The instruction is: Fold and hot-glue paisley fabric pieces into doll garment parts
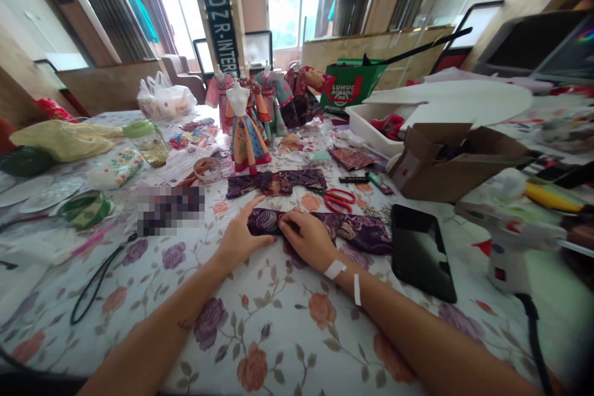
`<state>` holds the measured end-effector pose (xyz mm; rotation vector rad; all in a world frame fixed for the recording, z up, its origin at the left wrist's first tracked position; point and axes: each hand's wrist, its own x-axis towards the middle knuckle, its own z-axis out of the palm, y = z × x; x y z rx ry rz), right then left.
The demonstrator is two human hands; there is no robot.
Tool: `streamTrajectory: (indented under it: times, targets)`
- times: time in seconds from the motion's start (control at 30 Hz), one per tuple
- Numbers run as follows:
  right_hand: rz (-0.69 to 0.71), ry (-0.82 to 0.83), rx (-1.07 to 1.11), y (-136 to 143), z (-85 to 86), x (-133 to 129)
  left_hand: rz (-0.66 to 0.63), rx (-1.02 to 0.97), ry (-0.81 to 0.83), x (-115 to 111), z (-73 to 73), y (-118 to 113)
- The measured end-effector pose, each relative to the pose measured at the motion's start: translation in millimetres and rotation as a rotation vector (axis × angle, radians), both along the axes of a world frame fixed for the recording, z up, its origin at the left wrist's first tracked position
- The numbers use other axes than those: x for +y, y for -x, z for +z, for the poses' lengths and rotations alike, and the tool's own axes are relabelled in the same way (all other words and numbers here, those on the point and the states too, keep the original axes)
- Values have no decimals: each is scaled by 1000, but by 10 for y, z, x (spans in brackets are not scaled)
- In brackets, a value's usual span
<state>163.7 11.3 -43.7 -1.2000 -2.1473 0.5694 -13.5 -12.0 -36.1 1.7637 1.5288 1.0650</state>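
A dark purple patterned doll garment [357,230] lies flat on the flowered tablecloth in front of me. At its left end rests my left hand [241,232], thumb and forefinger spread apart along the cloth. My right hand [304,236] lies over the garment's middle, fingertips pinched together on the fabric; whether anything small is between them is hidden. Two strips of white tape stick to the right wrist and forearm. Just beyond lies a second purple patterned garment piece [278,183]. Red-handled scissors [340,200] are behind the right hand.
A black tablet [421,252] and a glue gun [508,241] lie to the right, with a cardboard box [431,167] behind. Several dressed doll forms, one a white-torsoed form [248,130], stand at the back. A tape roll [207,168] and a lidded jar [147,143] are left.
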Motion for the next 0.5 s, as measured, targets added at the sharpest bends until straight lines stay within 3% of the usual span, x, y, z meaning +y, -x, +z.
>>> streamTrajectory:
  times: [0.23,0.5]
  targets:
    - [39,-56,-44,-4,37,-40,-2,-44,22,52,-63,-6]
    - [52,-60,-93,-4,-32,4,-22,-48,36,38,-63,-21]
